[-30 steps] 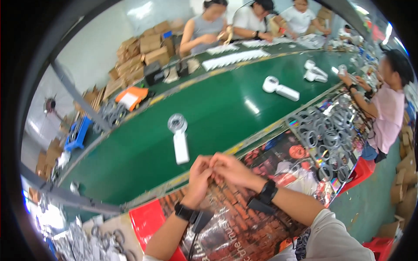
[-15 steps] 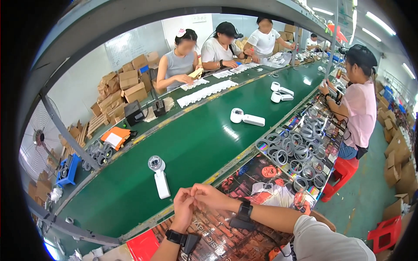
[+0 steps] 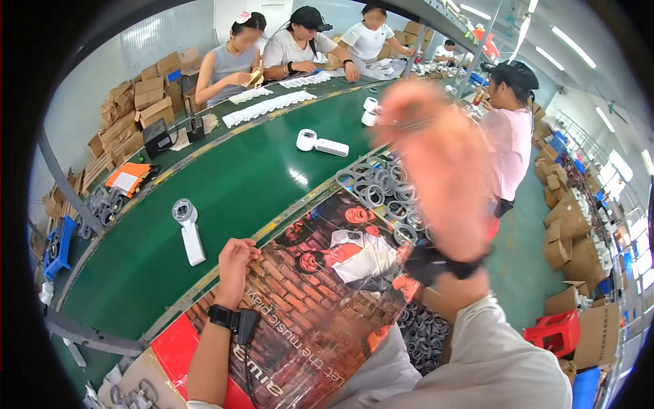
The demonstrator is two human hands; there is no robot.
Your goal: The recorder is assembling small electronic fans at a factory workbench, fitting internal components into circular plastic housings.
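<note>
My left hand [image 3: 236, 269] rests at the bench's edge beside the green conveyor belt, its fingers loosely curled and nothing visible in them. A black band with a cabled black box circles that wrist. My right hand [image 3: 432, 146] is raised high at the right, so smeared by motion that its fingers and anything in them cannot be made out. Behind and below it lie many grey plastic rings [image 3: 374, 194] on the bench. The closest white handheld fan [image 3: 193, 244] lies on the belt left of my left hand, and another white handheld fan [image 3: 323, 144] lies farther along.
The conveyor belt [image 3: 252, 184] runs from lower left to upper right. A printed sheet [image 3: 300, 327] with a brick pattern covers my bench. Several co-workers sit across the belt and one at the right. Cardboard boxes [image 3: 155, 92], a red stool [image 3: 553, 332] and a metal frame post [image 3: 68, 180] surround the line.
My hands, earlier together with fingertips touching, have parted. The right has swung up and right; the left stays by the bench edge. The view has turned right, showing more rings below the bench.
</note>
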